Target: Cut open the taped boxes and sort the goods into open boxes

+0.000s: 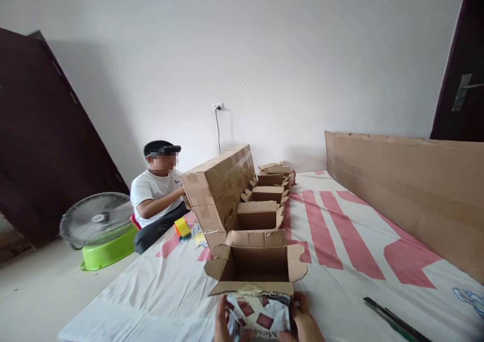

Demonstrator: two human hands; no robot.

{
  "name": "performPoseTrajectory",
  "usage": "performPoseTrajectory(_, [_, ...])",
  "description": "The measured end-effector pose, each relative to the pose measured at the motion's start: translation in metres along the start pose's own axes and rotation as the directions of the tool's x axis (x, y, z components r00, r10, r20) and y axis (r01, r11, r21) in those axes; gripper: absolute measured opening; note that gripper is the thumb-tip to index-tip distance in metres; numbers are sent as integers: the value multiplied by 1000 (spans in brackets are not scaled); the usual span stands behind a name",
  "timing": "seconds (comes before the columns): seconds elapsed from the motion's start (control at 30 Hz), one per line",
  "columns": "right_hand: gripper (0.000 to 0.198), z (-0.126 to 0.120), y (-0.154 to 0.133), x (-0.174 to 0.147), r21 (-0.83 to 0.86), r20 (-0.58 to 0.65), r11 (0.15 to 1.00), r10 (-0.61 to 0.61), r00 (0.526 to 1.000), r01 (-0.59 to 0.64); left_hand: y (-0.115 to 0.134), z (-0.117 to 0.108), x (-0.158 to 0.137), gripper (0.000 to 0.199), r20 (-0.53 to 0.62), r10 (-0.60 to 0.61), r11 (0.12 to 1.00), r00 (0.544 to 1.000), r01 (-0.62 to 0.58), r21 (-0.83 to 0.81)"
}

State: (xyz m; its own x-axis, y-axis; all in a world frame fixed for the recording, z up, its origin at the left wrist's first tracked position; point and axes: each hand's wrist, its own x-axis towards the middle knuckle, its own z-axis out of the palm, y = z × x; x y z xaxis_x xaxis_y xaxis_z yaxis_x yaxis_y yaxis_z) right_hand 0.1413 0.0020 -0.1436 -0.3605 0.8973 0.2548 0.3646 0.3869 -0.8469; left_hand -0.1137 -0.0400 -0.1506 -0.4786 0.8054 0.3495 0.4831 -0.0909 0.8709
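Observation:
Between my two hands is a white packet (260, 318) printed with dark red squares and some lettering. My left hand (224, 323) grips its left side, and my right hand (305, 324) grips its right side. The packet is at the near edge of an open cardboard box (260, 264), whose flaps stand spread outward. From here the inside of that box looks dark, and its floor is hard to make out. Behind it a row of similar open boxes (257, 220) runs toward the wall. A box cutter (395, 318) lies to the right of my right hand.
A wall of stacked closed cartons (223, 181) stands left of the row; beyond it a person (157, 193) sits. Yellow and orange items (182, 227) lie nearby. A large cardboard sheet (408, 191) rises at right. On the floor a fan (99, 217) rests by a green basin (109, 254).

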Motion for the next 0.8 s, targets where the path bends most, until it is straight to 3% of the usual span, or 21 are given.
performPoseTrajectory(0.17, [55, 3, -6, 15, -39, -94, 998, 39, 995, -42, -4, 18, 16, 93, -5, 42, 998, 999, -43, -39])
performPoseTrajectory(0.3, [51, 8, 0, 20, -36, -164, 999, 9, 986, -15, 14, 25, 30, 91, 19, 18, 999, 1000, -18, -39])
performPoseTrajectory(0.43, [60, 14, 16, 19, 4, -190, 998, -59, 980, 61, 34, 26, 36, 85, 4, 66, 997, 998, -66, 26])
performPoseTrajectory(0.63, [57, 15, 20, 15, 38, -248, 991, -118, 962, 132, 39, 37, 1, 55, -111, 199, 937, 974, -156, 312])
performPoseTrajectory(0.8, [48, 9, 6, 15, 64, -261, 991, -94, 961, 114, 43, 50, -21, 51, 69, 181, 901, 981, -194, 389])
